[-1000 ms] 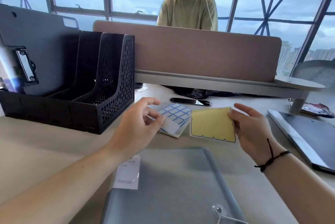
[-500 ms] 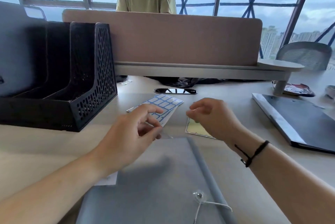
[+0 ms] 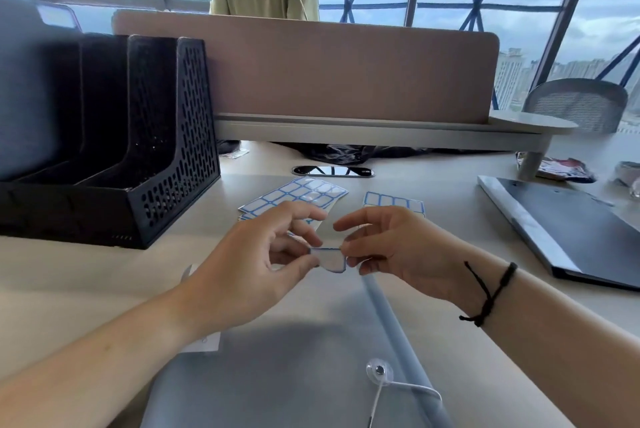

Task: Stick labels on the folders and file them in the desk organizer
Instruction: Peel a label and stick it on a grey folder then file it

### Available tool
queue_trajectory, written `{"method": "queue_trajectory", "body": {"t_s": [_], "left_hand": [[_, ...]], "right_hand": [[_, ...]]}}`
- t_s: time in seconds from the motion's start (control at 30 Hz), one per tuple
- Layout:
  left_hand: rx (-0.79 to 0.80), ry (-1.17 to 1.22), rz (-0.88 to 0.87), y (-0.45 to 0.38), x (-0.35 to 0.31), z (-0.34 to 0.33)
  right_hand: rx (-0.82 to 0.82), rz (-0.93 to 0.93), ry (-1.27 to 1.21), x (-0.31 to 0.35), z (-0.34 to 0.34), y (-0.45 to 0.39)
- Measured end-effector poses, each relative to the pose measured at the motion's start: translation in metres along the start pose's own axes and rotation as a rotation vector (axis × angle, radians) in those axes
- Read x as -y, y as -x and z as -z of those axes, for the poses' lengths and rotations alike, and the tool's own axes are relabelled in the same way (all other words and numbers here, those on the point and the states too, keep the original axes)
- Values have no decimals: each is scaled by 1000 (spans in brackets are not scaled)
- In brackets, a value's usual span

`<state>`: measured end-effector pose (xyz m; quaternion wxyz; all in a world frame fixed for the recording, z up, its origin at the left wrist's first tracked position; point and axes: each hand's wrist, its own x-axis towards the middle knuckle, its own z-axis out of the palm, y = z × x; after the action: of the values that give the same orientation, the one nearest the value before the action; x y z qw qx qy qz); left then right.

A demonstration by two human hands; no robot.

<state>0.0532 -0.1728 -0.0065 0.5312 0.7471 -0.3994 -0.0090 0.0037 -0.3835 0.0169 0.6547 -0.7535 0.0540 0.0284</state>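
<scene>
My left hand (image 3: 256, 265) and right hand (image 3: 391, 251) each pinch one label (image 3: 330, 259), probably peeled, above the folder (image 3: 294, 358) at 6 o'clock, ready to stick.

Black perforated plastic desk organizer (image 3: 166, 164): matt finish. Grey translucent plastic folder (image 3: 277, 375): smooth, frosted, with clear plastic button and white string. White blue-bordered paper label sheets (image 3: 298, 190): slight gloss. Single blue-edged label (image 3: 330, 259): appears to be thin paper, though blurred. Pale desk top (image 3: 69, 271): smooth, matt laminate. Tan divider panel (image 3: 346, 74): cloth-like, matt.
</scene>
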Motion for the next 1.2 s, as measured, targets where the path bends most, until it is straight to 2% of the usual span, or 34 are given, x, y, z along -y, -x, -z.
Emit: {"method": "queue_trajectory", "body": {"t_s": [0.33,1.2], "left_hand": [[27,-15,-44,2,-4,-6],[43,-1,-99,2,-1,-4]], "right_hand": [[10,-22,-72,-15,9,5],[48,62,-154,-14,10,-2]]}}
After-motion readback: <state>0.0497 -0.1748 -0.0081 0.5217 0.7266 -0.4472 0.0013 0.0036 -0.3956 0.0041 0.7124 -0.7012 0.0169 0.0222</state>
